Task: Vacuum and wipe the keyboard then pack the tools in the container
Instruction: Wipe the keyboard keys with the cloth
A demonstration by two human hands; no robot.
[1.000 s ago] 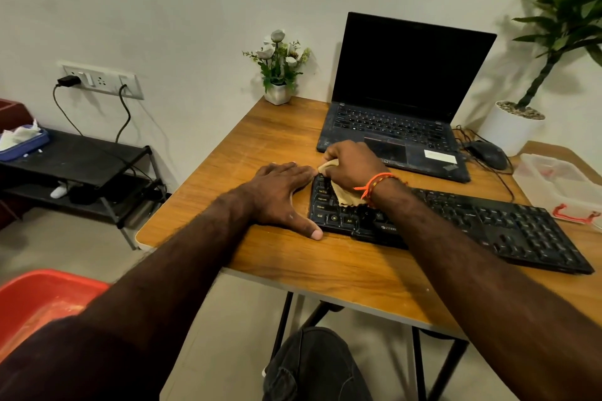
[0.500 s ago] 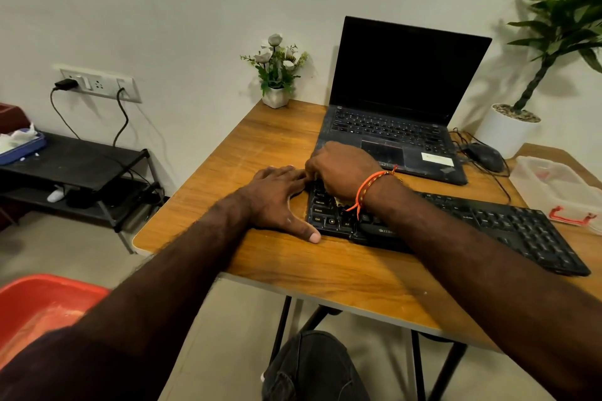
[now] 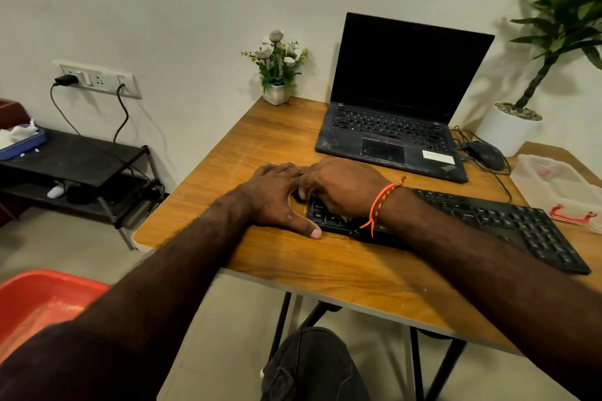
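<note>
A black keyboard [image 3: 508,221] lies across the front of the wooden table [image 3: 325,267]. My right hand [image 3: 342,185], with an orange thread at the wrist, covers the keyboard's left end with its fingers curled down; the beige cloth it holds is almost wholly hidden beneath it. My left hand [image 3: 277,195] lies flat on the table against the keyboard's left edge, thumb stretched along the front corner. A clear plastic container [image 3: 560,189] with a red latch sits at the table's right edge. No vacuum is in view.
An open laptop [image 3: 391,127] stands behind the keyboard, with a black mouse [image 3: 483,155] and cables to its right. A small flower pot [image 3: 277,94] and a big potted plant [image 3: 511,130] are at the back. A black shelf [image 3: 81,159] and a red tub [image 3: 42,299] are on the left.
My right hand has slid left over the keys to the keyboard's left end, and the cloth, visible a second ago, is now covered. My left hand has stayed in place.
</note>
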